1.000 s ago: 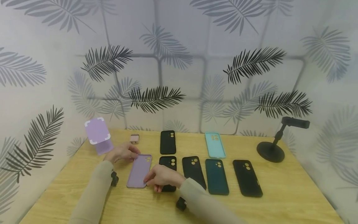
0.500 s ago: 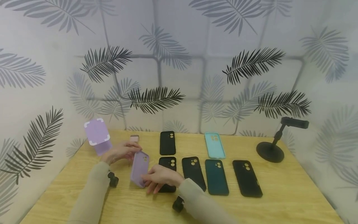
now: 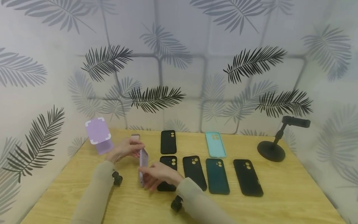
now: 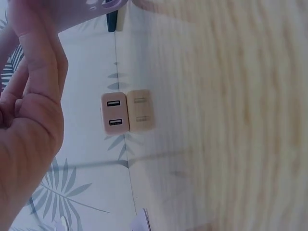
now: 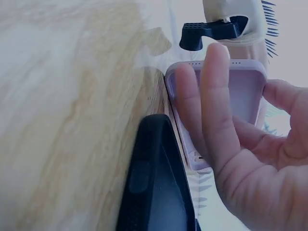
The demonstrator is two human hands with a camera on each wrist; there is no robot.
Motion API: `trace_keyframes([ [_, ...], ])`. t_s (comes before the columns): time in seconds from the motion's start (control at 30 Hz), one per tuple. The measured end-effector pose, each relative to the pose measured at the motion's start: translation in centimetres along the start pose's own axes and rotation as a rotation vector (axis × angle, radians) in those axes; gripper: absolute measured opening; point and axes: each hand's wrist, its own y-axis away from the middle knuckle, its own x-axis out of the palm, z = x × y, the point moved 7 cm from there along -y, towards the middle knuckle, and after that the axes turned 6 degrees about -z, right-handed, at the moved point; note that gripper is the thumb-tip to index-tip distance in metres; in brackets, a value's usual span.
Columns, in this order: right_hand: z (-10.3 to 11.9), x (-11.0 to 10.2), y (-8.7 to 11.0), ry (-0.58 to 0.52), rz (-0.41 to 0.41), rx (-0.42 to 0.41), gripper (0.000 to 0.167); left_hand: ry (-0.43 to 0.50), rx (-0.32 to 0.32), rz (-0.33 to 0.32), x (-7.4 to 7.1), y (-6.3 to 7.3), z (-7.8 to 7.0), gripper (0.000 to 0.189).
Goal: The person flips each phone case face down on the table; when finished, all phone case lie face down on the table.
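A lilac phone case [image 3: 143, 158] is tipped up on its long side edge on the wooden table, its hollow inside facing right. My left hand [image 3: 127, 147] grips it at the far end, by the upper corner. Nearer me, my right hand [image 3: 162, 173] pinches its upper edge with the thumb; in the right wrist view two fingers extend across the case's open inside. Just right of that hand lies a black phone case [image 5: 159, 187], partly hidden by it in the head view. Beyond the left hand stands a pink charger plug [image 4: 114, 113] with two USB slots.
Farther right lie more phone cases: a black one [image 3: 194, 172], a dark teal one [image 3: 217, 176] and another black one [image 3: 248, 177]. Behind are a black case [image 3: 168, 142] and a turquoise case [image 3: 216, 145]. A lilac stand [image 3: 98, 131] and black stand [image 3: 271, 151] flank them.
The lilac phone case has gone from lying flat to standing on its long edge, its left side raised. The left hand rose with it and moved slightly right.
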Motion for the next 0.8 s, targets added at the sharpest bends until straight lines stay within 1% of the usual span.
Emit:
trace_keyframes([
  [0.03, 0.1, 0.0, 0.0, -0.013, 0.001, -0.018, 0.049, -0.002, 0.007, 0.008, 0.1, 0.0, 0.0, 0.046],
  [0.1, 0.4, -0.2, 0.1, -0.035, -0.001, -0.057, 0.041, -0.001, 0.023, 0.047, 0.5, 0.0, 0.0, 0.048],
  [0.13, 0.5, -0.2, 0.1, -0.049, 0.0, -0.074, 0.038, -0.009, 0.021, 0.065, 0.6, 0.0, 0.2, 0.049],
  [0.2, 0.7, -0.4, 0.3, -0.061, -0.008, -0.107, 0.033, -0.01, 0.022, 0.122, 1.1, 0.0, 0.4, 0.05],
  [0.27, 0.8, -0.5, 0.4, -0.07, -0.023, -0.125, 0.029, -0.015, 0.007, 0.163, 1.4, 0.1, 0.8, 0.05],
  [0.37, 0.9, -0.8, 0.6, -0.065, -0.058, -0.14, 0.024, -0.054, -0.003, 0.186, 1.5, 0.2, 1.2, 0.048],
  [0.43, 0.8, -1.0, 0.7, -0.061, -0.08, -0.137, 0.023, -0.085, -0.015, 0.178, 1.4, 0.2, 1.5, 0.047],
  [0.5, 0.8, -1.2, 0.8, -0.06, -0.098, -0.133, 0.027, -0.126, -0.014, 0.173, 1.3, 0.2, 1.5, 0.048],
  [0.57, 0.7, -1.4, 0.8, -0.059, -0.115, -0.118, 0.038, -0.157, -0.018, 0.159, 1.2, 0.1, 1.4, 0.05],
  [0.7, 0.2, -1.6, 0.7, -0.051, -0.139, -0.078, 0.063, -0.293, -0.003, 0.139, 1.0, 0.1, 1.2, 0.052],
  [0.8, -0.3, -1.7, 0.7, -0.031, -0.137, -0.049, 0.065, -0.4, 0.021, 0.132, 1.1, 0.2, 1.0, 0.049],
])
